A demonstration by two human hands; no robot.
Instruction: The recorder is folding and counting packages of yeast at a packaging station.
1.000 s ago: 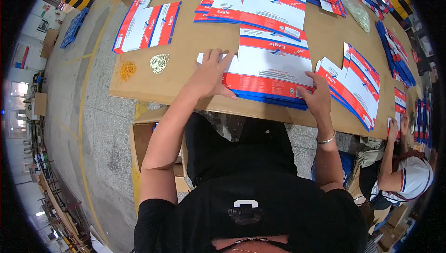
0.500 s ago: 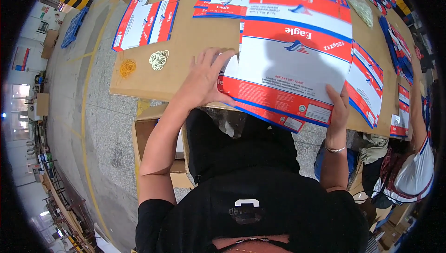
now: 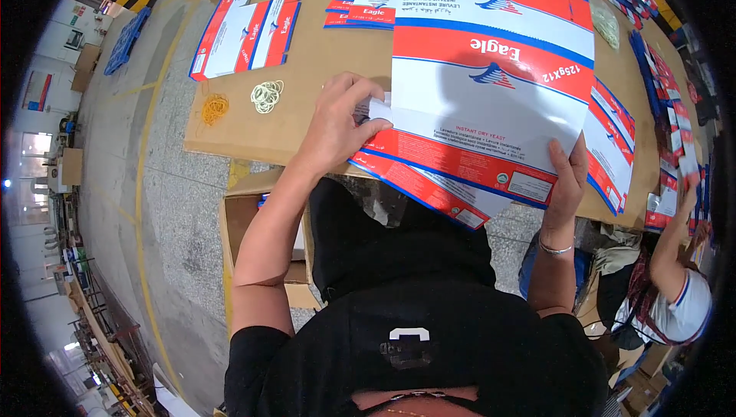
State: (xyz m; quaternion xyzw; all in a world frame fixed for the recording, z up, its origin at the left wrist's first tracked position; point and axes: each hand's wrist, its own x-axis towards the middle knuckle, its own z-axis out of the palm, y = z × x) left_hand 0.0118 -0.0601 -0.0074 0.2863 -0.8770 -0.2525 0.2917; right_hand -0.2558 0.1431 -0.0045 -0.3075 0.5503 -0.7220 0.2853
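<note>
A large flat printed carton (image 3: 491, 122), white, red and blue, is held in front of me at the table's near edge. My right hand (image 3: 567, 179) grips its lower right edge, thumb on the front face and fingers mostly hidden behind. At the left edge my left hand (image 3: 345, 122) pinches a small white side flap (image 3: 379, 106) between thumb and bent fingers. Under the held carton lies another flat carton (image 3: 418, 187), set askew, its lower corner sticking out past the table edge. How many lie beneath it is hidden.
On the cardboard-covered table (image 3: 307, 45) lie orange rubber bands (image 3: 215, 109), pale rubber bands (image 3: 267, 96) and a flat carton stack (image 3: 245, 34). More cartons (image 3: 609, 149) lie to the right. An open box (image 3: 245, 221) stands below. Another person's arm (image 3: 671, 256) reaches in at far right.
The held carton has come to rest more squarely, its upper panel now sharp. My left hand has closed on its side flap. The carton beneath has slid left; the other person's arm has moved.
</note>
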